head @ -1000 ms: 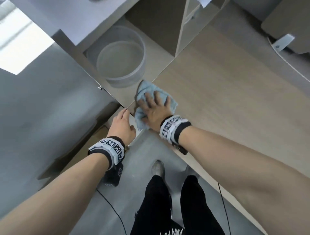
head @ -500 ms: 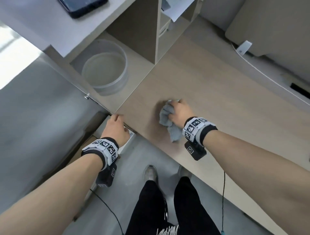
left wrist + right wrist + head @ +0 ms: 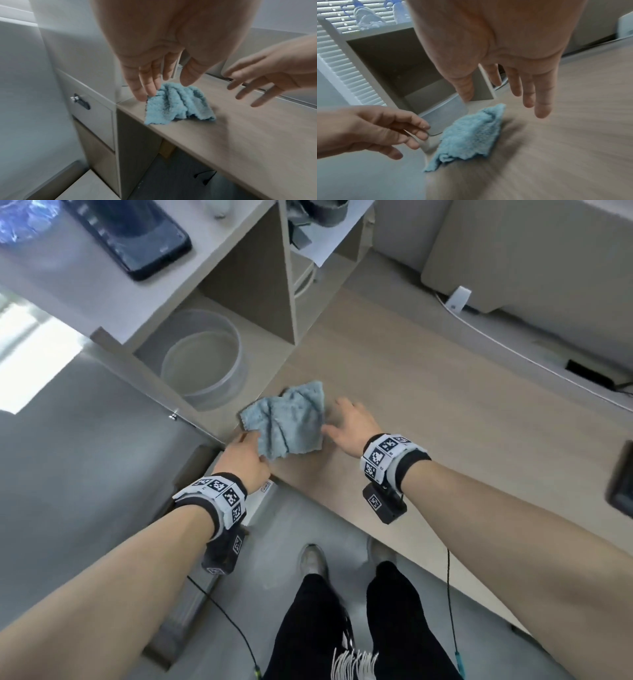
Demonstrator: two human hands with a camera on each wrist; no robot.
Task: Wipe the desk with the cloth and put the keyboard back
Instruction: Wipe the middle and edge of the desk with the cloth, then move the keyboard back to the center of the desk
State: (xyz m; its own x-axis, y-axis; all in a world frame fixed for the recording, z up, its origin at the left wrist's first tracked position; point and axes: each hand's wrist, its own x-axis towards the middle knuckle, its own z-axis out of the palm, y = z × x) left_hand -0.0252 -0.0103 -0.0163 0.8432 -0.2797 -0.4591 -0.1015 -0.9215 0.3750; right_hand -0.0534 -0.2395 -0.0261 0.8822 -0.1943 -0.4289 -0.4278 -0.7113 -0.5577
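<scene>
A light blue cloth (image 3: 287, 419) lies loosely spread on the wooden desk (image 3: 428, 405), close to its near left corner. My left hand (image 3: 245, 451) reaches over that corner with its fingers nearly straight, and its fingertips (image 3: 145, 94) touch the cloth's (image 3: 178, 104) left edge. My right hand (image 3: 346, 419) hovers just right of the cloth, fingers spread and holding nothing. In the right wrist view it sits above the cloth (image 3: 471, 132). A dark flat slab (image 3: 130, 237), seemingly the keyboard, rests on the white shelf top at the upper left.
A clear round tub (image 3: 205, 361) stands in the open shelf compartment left of the desk. A white cable and adapter (image 3: 459, 297) run along the back. A dark object (image 3: 620, 487) pokes in at the right edge. A locked drawer (image 3: 79, 101) is below left.
My right hand has let go of the bunched cloth, which now lies spread nearer the left corner. My left hand has moved from the desk's corner up to the cloth's edge.
</scene>
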